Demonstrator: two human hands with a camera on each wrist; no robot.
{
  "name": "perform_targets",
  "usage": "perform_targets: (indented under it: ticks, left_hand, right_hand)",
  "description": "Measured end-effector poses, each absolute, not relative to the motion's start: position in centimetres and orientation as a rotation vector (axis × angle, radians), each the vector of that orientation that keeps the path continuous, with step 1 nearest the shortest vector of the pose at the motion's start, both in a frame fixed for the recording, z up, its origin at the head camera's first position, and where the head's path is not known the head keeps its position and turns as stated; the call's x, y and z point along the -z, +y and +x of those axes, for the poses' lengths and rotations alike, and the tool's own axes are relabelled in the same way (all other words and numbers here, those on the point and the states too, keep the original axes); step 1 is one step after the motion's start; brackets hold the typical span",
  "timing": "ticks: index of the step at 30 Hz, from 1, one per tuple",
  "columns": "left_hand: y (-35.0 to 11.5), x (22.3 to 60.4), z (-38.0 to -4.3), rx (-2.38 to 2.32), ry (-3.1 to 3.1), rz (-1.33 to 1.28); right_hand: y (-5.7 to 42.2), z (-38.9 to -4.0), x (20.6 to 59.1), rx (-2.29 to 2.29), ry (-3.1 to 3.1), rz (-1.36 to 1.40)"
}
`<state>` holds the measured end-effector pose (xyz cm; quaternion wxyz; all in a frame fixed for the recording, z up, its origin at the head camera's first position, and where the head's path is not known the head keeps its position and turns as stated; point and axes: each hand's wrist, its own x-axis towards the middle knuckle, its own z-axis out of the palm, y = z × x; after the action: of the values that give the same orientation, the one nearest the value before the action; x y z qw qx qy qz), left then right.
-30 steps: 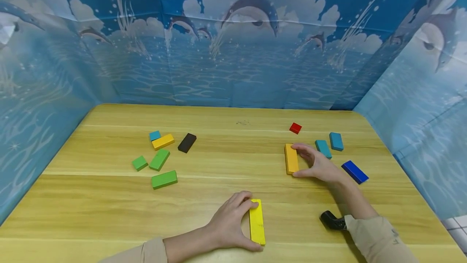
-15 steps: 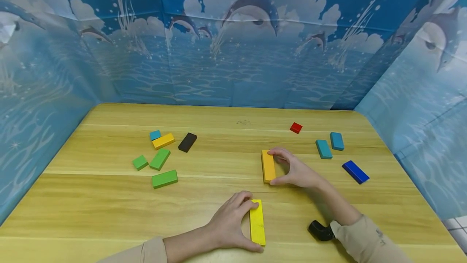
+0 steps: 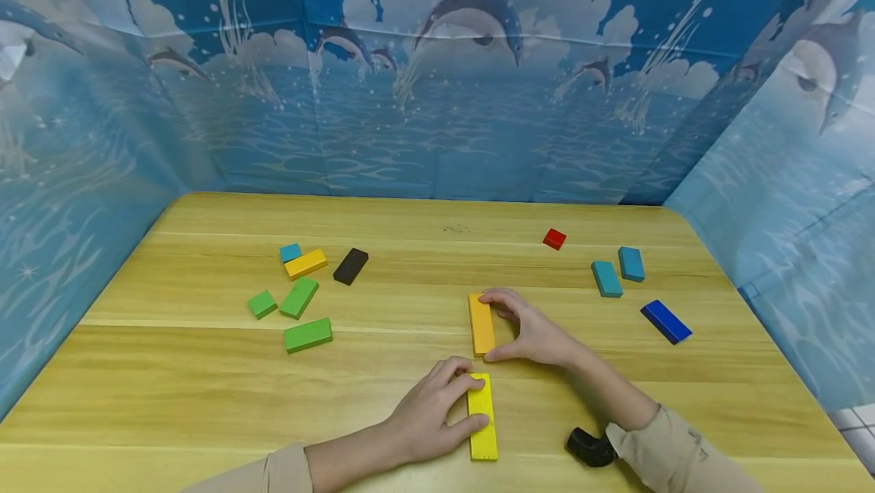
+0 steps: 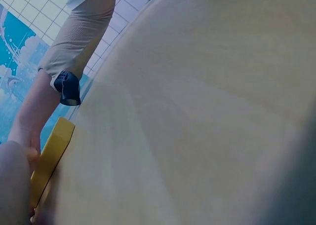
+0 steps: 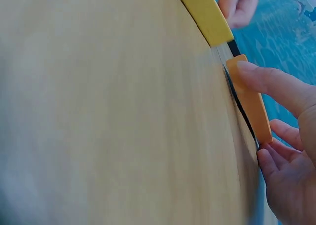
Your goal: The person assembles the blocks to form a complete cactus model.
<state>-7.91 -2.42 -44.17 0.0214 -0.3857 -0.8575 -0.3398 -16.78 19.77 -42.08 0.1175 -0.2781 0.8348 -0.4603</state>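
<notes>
Near the front middle of the table a long yellow block (image 3: 484, 444) lies with its length pointing away from me. My left hand (image 3: 431, 413) holds it from the left, index finger at the far end and thumb across its top. Just beyond, in line with it, is a long orange block (image 3: 481, 326). My right hand (image 3: 536, 333) grips this one by its two ends, from the right. A small gap separates the blocks in the right wrist view, where the orange block (image 5: 252, 104) sits near the yellow block's end (image 5: 205, 15). Whether the orange block touches the table is unclear.
On the left lie several green blocks (image 3: 308, 335), another orange block (image 3: 305, 264), a small blue block (image 3: 290, 252) and a black block (image 3: 352, 267). To the right are a red block (image 3: 554, 238), two teal blocks (image 3: 607, 279) and a dark blue block (image 3: 666, 321).
My right hand has brought the orange block leftward and nearer, into line beyond the yellow block. The left thumb has shifted from the yellow block's near end onto its top.
</notes>
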Motion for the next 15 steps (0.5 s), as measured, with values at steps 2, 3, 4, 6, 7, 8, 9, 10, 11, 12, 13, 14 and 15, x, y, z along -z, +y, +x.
perform_targets:
  ticks: [2, 3, 4, 6, 7, 8, 9, 10, 11, 12, 13, 14, 15]
  left_hand:
    - [-2.42, 44.21, -7.94, 1.072, -2.648, -1.193]
    - [-2.42, 44.23, -7.94, 1.082, -2.644, -1.190]
    - [-2.39, 44.26, -7.95, 1.093, -2.641, -1.184]
    - [-2.36, 44.33, -7.96, 1.101, -2.631, -1.176]
    - [-2.35, 44.35, -7.94, 1.109, -2.626, -1.172]
    - [-2.35, 44.36, -7.94, 1.115, -2.623, -1.168]
    - [-2.34, 44.38, -7.94, 1.124, -2.621, -1.163]
    - [-2.33, 44.37, -7.93, 1.131, -2.620, -1.158]
    - [-2.33, 44.39, -7.93, 1.138, -2.621, -1.152]
    - [-2.32, 44.38, -7.92, 1.147, -2.623, -1.148]
    - [-2.32, 44.36, -7.91, 1.158, -2.626, -1.142]
    - [-2.32, 44.36, -7.91, 1.166, -2.628, -1.137]
    - [-2.32, 44.33, -7.90, 1.178, -2.632, -1.131]
  right_hand:
    - [19.48, -16.58, 42.07, 1.340, 2.446, -0.832]
    - [19.35, -16.48, 42.06, 1.336, 2.448, -0.835]
    - [19.26, -16.40, 42.05, 1.331, 2.451, -0.836]
    - [19.10, -16.23, 42.01, 1.309, 2.461, -0.836]
    - [19.03, -16.17, 41.99, 1.292, 2.469, -0.834]
    - [18.99, -16.12, 41.98, 1.276, 2.476, -0.833]
    - [18.94, -16.07, 41.96, 1.261, 2.485, -0.830]
    - [18.91, -16.02, 41.93, 1.243, 2.494, -0.830]
    - [18.89, -15.99, 41.89, 1.231, 2.498, -0.833]
    - [18.88, -15.97, 41.86, 1.220, 2.502, -0.836]
    - [18.89, -15.96, 41.83, 1.218, 2.500, -0.839]
    - [18.92, -15.96, 41.81, 1.217, 2.498, -0.842]
    - [18.96, -15.98, 41.81, 1.225, 2.490, -0.845]
